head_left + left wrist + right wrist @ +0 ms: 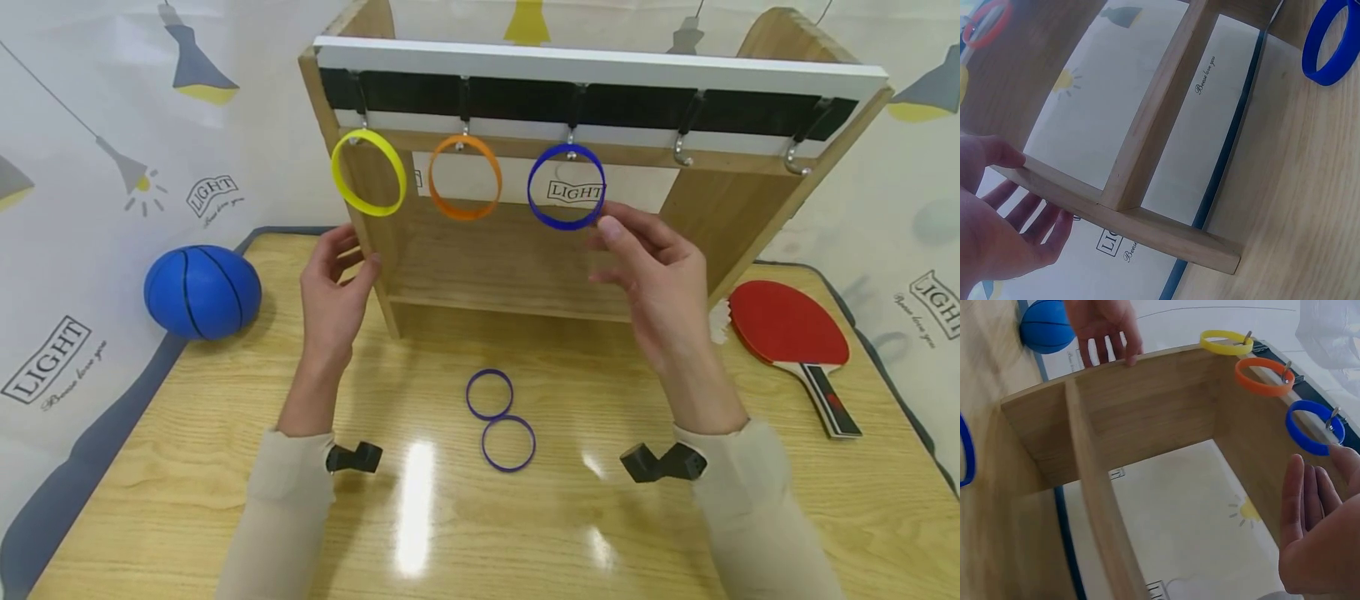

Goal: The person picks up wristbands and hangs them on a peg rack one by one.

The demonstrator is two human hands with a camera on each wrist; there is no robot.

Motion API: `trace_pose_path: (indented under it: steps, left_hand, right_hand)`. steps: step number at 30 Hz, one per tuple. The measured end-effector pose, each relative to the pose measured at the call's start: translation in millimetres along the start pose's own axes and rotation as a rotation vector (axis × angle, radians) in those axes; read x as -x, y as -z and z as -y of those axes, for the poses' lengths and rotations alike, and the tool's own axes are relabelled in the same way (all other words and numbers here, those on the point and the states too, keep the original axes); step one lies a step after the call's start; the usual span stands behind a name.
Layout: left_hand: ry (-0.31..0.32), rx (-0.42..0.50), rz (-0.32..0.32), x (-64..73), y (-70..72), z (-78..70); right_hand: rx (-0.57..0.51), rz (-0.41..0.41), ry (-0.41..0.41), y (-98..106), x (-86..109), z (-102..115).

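Observation:
My left hand [335, 287] holds the left side panel of a wooden rack [510, 258], its thumb on the front edge and its fingers on the outer side. A blue ring [530, 190] hangs from the rack's middle hook. At that ring's lower right edge is my right hand [663, 279], thumb tip close against it and the other fingers loosely extended, as the right wrist view shows. A yellow ring [337, 173] and an orange ring [432, 179] hang from the two hooks to the left.
Two hooks [682, 148] on the right carry no ring. On the table [442, 525], two thin blue rings [535, 443] lie touching in front of the rack. A blue ball [202, 292] stands at the left, and a red table tennis paddle [791, 325] lies at the right.

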State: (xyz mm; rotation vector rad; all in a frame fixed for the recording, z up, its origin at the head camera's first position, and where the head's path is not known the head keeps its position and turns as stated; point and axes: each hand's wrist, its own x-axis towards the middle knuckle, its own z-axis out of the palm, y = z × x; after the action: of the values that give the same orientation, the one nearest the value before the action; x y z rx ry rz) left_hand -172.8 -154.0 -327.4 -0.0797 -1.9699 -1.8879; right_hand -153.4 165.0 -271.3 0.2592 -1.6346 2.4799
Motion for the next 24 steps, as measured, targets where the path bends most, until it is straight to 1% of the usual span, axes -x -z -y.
trace_pose_path:
  steps: [2, 5, 7, 8, 10, 14, 16, 18, 20, 23, 24]
  left_hand:
    - [-0.007, 0.000, 0.000, -2.6, 1.1, 6.5]
    - [-0.015, 0.000, -0.001, -3.9, 1.0, 9.3]
    - [-0.017, 0.001, -0.001, -4.1, 0.9, 9.7]
    - [-0.017, 0.001, -0.001, -4.1, 0.8, 9.7]
    - [-0.014, 0.000, -0.001, -4.2, 0.7, 9.8]
    - [-0.009, -0.002, 0.000, -4.6, 1.3, 11.2]
    - [-0.006, -0.002, 0.000, -4.7, 1.4, 11.0]
    - [0.000, 0.000, -0.001, -1.5, -0.1, 3.0]
    - [0.002, -0.002, 0.001, 2.0, -1.5, -5.5]
    - [0.007, -0.009, 0.001, 7.4, -3.9, -18.3]
    - [0.007, -0.012, 0.001, 7.9, -4.0, -19.0]
  right_hand:
    - [0.030, 0.008, -0.024, 7.3, 4.3, -7.3]
    - [0.098, 0.040, -0.070, 16.5, 10.6, -20.3]
    - [0.168, 0.081, -0.110, 21.0, 14.6, -29.2]
    - [0.220, 0.112, -0.133, 22.9, 16.4, -33.5]
    - [0.336, 0.197, -0.189, 25.3, 20.1, -41.1]
    - [0.557, 0.425, -0.311, 24.7, 26.5, -54.3]
    - [0.637, 0.526, -0.358, 22.4, 29.2, -61.4]
    - [0.712, 0.596, -0.375, 18.6, 31.9, -68.5]
    - [0.796, 0.624, -0.365, 14.9, 34.4, -76.6]
    - [0.939, 0.608, -0.350, 9.2, 38.4, -87.7]
    - [0.989, 0.596, -0.353, 7.7, 39.7, -91.5]
